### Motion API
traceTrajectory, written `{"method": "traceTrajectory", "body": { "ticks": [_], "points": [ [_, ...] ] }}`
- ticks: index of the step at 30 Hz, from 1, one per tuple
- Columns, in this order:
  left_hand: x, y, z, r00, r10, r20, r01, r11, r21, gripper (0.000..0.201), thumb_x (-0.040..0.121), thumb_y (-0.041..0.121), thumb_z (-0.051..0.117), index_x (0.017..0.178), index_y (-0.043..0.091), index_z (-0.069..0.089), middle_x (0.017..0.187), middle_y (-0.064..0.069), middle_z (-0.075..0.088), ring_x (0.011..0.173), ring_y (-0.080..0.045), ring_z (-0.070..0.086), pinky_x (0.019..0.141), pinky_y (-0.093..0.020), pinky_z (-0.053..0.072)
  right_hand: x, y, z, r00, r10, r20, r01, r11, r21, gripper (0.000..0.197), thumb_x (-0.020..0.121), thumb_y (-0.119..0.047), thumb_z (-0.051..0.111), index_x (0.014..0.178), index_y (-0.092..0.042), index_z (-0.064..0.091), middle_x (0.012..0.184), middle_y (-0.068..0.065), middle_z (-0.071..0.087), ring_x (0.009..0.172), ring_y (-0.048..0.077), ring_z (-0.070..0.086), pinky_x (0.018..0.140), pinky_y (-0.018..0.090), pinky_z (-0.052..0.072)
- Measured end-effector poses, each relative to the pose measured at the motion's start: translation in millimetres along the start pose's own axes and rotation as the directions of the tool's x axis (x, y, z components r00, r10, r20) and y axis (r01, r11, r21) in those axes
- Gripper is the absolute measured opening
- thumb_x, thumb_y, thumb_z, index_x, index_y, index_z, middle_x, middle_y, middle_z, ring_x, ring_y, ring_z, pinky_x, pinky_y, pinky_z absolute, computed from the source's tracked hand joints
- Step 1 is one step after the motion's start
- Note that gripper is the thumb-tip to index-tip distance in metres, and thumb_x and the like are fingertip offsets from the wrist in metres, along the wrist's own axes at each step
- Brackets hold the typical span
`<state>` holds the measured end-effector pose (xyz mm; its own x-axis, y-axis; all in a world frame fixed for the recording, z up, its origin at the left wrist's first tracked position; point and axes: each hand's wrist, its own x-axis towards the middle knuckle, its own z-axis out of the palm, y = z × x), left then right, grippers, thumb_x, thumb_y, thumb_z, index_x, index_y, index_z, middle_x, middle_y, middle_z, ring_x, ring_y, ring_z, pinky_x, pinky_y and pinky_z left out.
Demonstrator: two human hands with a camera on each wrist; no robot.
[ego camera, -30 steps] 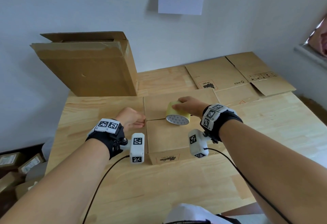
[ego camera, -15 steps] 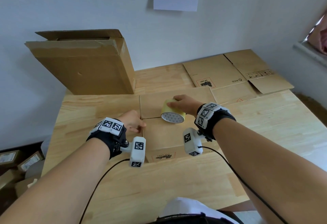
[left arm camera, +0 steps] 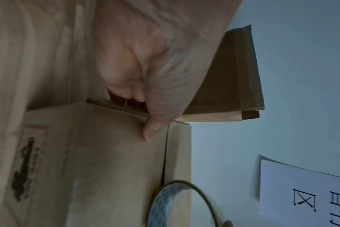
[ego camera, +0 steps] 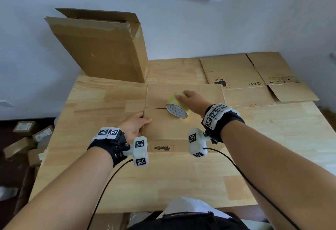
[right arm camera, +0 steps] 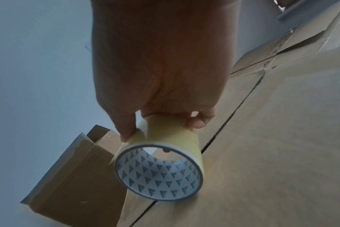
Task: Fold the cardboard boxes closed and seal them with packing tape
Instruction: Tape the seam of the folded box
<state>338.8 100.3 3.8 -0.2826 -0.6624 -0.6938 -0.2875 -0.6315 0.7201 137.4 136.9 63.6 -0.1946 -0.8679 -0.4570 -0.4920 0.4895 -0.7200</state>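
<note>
A brown cardboard box (ego camera: 169, 130) sits mid-table with its top flaps folded down and a seam running across the top. My left hand (ego camera: 145, 119) grips the box's left edge, thumb on the top flap and fingers curled down the side; the left wrist view shows the thumb (left arm camera: 148, 135) beside the seam. My right hand (ego camera: 181, 97) holds a yellow roll of packing tape (ego camera: 177, 109) from above. The roll rests tilted on the box top over the seam, its patterned core (right arm camera: 157, 173) facing me, with thumb and fingers (right arm camera: 196, 122) curled round its rim.
A large flattened carton (ego camera: 103, 48) leans against the wall at the table's back left. Flat unfolded boxes (ego camera: 245, 73) lie at the back right, touching the box's far side. Small parcels (ego camera: 27, 135) lie on the floor to the left. Bare wooden table (ego camera: 163, 184) lies in front.
My left hand moved from a loose fist beside the box to gripping its left edge with the thumb on top. The right hand keeps the tape roll on the seam.
</note>
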Motion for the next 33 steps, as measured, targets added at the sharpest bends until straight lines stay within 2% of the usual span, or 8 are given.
{"method": "traceTrajectory", "body": {
  "ticks": [5,7,16,19,23,25,28,33],
  "points": [
    [3,-18,13,0.984,0.151,-0.096,-0.146,0.988,0.049,0.038,0.102,0.016,0.041,0.139,0.024,0.043,0.134,0.000,0.053,0.117,-0.020,0.051,0.101,-0.039,0.042,0,4,-1,1.000,-0.003,0.005,0.003,1.000,-0.016,0.052,0.098,-0.036,0.042,0.141,-0.008,0.037,0.138,0.012,0.046,0.124,0.027,0.046,0.100,0.034,0.035],
    [5,-18,14,0.984,0.143,-0.106,-0.138,0.989,0.054,0.039,0.102,0.017,0.040,0.140,0.026,0.042,0.135,0.001,0.052,0.120,-0.020,0.049,0.107,-0.042,0.038,-1,5,0,1.000,-0.005,0.003,0.005,1.000,-0.019,0.054,0.099,-0.035,0.041,0.144,-0.007,0.031,0.143,0.012,0.041,0.128,0.027,0.042,0.103,0.035,0.033],
    [9,-19,23,0.939,0.240,-0.245,-0.231,0.971,0.065,0.042,0.095,0.004,0.045,0.132,0.021,0.056,0.121,0.007,0.062,0.104,-0.012,0.057,0.080,-0.021,0.044,2,10,1,0.999,-0.050,0.010,0.051,0.997,-0.066,0.057,0.098,-0.040,0.040,0.145,-0.009,0.031,0.141,0.012,0.043,0.126,0.028,0.044,0.103,0.038,0.036],
    [11,-20,23,0.922,0.269,-0.278,-0.255,0.963,0.085,0.043,0.093,0.004,0.046,0.130,0.023,0.059,0.121,0.007,0.064,0.109,-0.014,0.058,0.094,-0.028,0.046,4,11,1,0.998,-0.065,0.022,0.067,0.992,-0.107,0.055,0.098,-0.045,0.038,0.141,-0.011,0.037,0.132,0.011,0.051,0.114,0.027,0.052,0.098,0.040,0.042],
    [11,-23,23,0.926,0.292,-0.240,-0.264,0.954,0.144,0.044,0.094,0.010,0.044,0.133,0.030,0.054,0.125,0.008,0.061,0.113,-0.014,0.057,0.100,-0.035,0.045,4,12,0,0.997,-0.076,0.021,0.078,0.991,-0.108,0.055,0.097,-0.046,0.037,0.139,-0.010,0.039,0.129,0.011,0.053,0.111,0.027,0.053,0.095,0.039,0.043],
    [13,-24,22,0.928,0.299,-0.221,-0.261,0.947,0.186,0.053,0.094,0.016,0.045,0.143,0.034,0.039,0.140,0.009,0.049,0.124,-0.015,0.048,0.107,-0.039,0.039,4,12,0,0.997,-0.081,0.016,0.082,0.990,-0.115,0.054,0.098,-0.045,0.037,0.138,-0.009,0.038,0.128,0.010,0.053,0.112,0.028,0.053,0.096,0.040,0.043],
    [10,-23,21,0.935,0.300,-0.188,-0.271,0.948,0.169,0.065,0.099,0.011,0.042,0.149,0.041,0.014,0.147,0.013,0.038,0.132,-0.012,0.040,0.113,-0.039,0.032,4,14,0,0.996,-0.094,0.011,0.094,0.989,-0.118,0.052,0.098,-0.044,0.037,0.136,-0.009,0.040,0.125,0.011,0.054,0.110,0.028,0.054,0.096,0.041,0.043],
    [11,-27,17,0.925,0.344,-0.161,-0.293,0.917,0.272,0.054,0.101,0.017,0.039,0.146,0.042,0.025,0.155,0.009,0.023,0.142,-0.015,0.024,0.115,-0.031,0.022,2,17,2,0.995,-0.103,0.003,0.102,0.988,-0.115,0.048,0.099,-0.042,0.036,0.131,-0.007,0.043,0.120,0.013,0.056,0.106,0.029,0.054,0.095,0.042,0.044]
  ]
}}
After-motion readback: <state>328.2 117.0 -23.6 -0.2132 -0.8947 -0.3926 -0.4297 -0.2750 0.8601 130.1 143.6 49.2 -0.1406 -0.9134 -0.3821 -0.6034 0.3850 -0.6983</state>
